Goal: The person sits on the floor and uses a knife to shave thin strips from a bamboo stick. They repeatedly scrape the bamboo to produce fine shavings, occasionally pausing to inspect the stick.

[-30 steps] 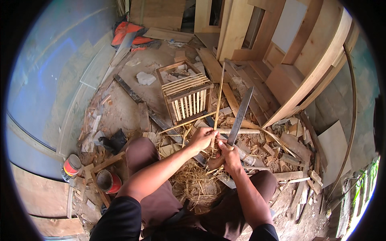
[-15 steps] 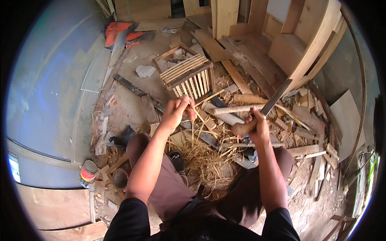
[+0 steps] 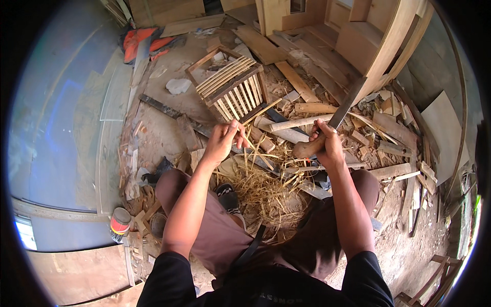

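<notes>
Between the thumb and fingers of my left hand (image 3: pixel 225 142) is a thin, pale bamboo strip (image 3: pixel 254 148), its lower end hard to separate from the litter behind it. My right hand (image 3: pixel 328 144) is wrapped round the thick wooden handle (image 3: pixel 306 149) of a machete, whose dark blade (image 3: pixel 349 105) slants up and away to the right. The two hands are apart, above my spread knees. Below them, a heap of curly straw-coloured shavings (image 3: pixel 271 197) covers the ground. Just beyond my left hand stands a slatted wooden frame (image 3: pixel 235 89), tilted in view.
A pale round pole (image 3: pixel 299 123) and wood offcuts (image 3: pixel 391 128) lie beyond and right of the machete. Boards and a plywood cabinet (image 3: pixel 360 43) stand far right. On my left are a bluish panel (image 3: pixel 61 133), a red-banded can (image 3: pixel 120 221) and orange cloth (image 3: pixel 137 43).
The view has shifted slightly, so the frame and surroundings sit a little further left. Both hands keep their grips and have hardly moved.
</notes>
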`<state>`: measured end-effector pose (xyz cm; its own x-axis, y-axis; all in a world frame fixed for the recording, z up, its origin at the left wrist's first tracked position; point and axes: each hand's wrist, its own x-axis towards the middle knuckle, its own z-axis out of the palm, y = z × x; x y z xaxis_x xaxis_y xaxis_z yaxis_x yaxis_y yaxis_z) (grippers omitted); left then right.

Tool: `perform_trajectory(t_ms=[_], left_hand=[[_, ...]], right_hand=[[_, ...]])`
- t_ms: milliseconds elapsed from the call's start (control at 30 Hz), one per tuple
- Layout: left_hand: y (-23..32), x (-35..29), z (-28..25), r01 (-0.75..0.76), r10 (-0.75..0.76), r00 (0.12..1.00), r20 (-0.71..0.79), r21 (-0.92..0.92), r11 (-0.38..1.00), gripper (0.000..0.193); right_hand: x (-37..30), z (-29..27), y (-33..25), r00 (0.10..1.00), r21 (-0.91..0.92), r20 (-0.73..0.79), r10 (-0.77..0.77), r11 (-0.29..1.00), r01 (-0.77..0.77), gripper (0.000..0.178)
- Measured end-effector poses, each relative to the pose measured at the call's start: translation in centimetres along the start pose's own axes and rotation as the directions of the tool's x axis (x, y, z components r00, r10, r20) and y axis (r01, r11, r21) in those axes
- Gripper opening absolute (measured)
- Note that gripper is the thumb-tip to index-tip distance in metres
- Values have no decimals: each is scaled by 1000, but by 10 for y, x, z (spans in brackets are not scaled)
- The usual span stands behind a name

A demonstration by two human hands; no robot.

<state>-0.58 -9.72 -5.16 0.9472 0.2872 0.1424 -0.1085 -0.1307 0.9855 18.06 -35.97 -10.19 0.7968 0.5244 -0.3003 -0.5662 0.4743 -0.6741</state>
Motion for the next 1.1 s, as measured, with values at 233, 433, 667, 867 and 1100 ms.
perform_trajectory(t_ms=[233,433,667,867,1100], left_hand=[[-5,4,1,-184,201,978,-54,229,956,68],[-18,7,21,-335,324,892,-315,21,942,79],[-14,3,30,-274,177,956,-232,-509,816,79],[-7,11,42,-309,162,932,-325,-474,824,63],[-19,-7,50,-297,111,932,-344,-555,777,62]], right_hand=[[0,3,1,999,-26,-39,10,1000,-11,19],[2,0,4,999,-44,-45,21,999,-23,21],[3,-2,10,995,-119,-94,33,992,-44,24],[5,-7,14,990,-245,-139,5,969,-40,20],[-49,9,34,986,-500,-156,64,856,-134,30]])
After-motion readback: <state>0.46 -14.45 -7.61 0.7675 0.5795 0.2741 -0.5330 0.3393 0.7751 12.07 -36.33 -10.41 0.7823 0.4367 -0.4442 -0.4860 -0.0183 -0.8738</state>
